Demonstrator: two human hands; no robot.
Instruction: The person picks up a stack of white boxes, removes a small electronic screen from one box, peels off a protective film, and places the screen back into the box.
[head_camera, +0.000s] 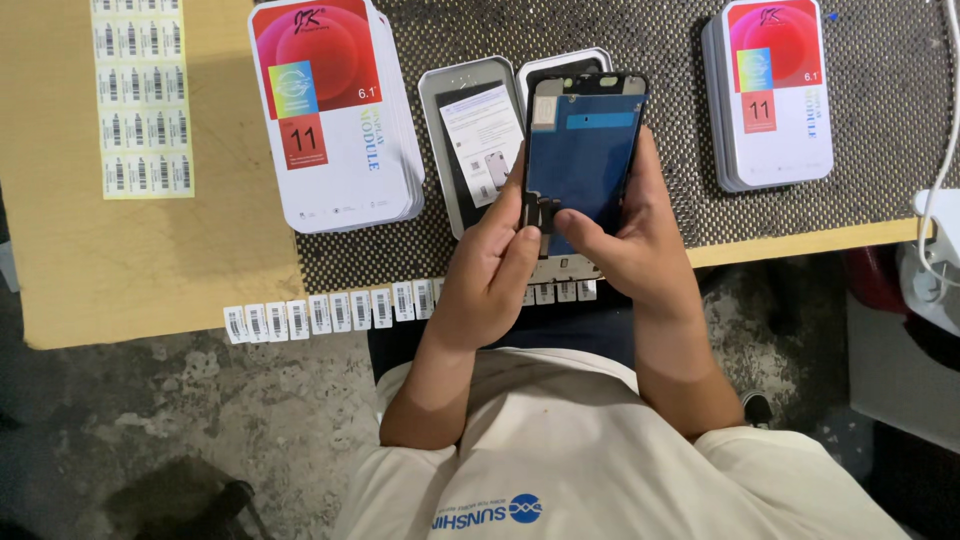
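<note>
The person holds a phone screen (583, 150) back side up in both hands, above the near edge of a black mat (880, 120). The screen's back is blue with a black frame, and it tilts with its top toward 12 o'clock.

The left hand (490, 270) comes up from 6 o'clock and grips the screen's lower left edge; its fingers (520, 250) are pressed together, thumb on the back face near the small connector part low on the panel. The right hand (630, 240) wraps the right edge from 4 o'clock, fingers curled behind the panel and thumb (580, 228) lying across the lower back, its tip just beside the left thumb. Both hands are closed on the screen.

Behind the screen, at 11 o'clock from it, an open grey tray (470, 150) lies on the mat with a white leaflet (485, 140) in it; the screen partly covers a second tray half (565, 62) at 12 o'clock.

At 9 o'clock from the tray stands a stack of white boxes (335, 120) with red tops, touching the mat's left edge. A second such stack (770, 95) lies well apart at 2 o'clock from the hands.

The mat rests on a tan table (120, 260). A sheet of barcode labels (140, 95) lies at the table's 10 o'clock corner, and a strip of labels (320, 312) hangs along the near edge, running from 9 o'clock in under the hands. A white cable (935, 180) drops at the far 3 o'clock side.
</note>
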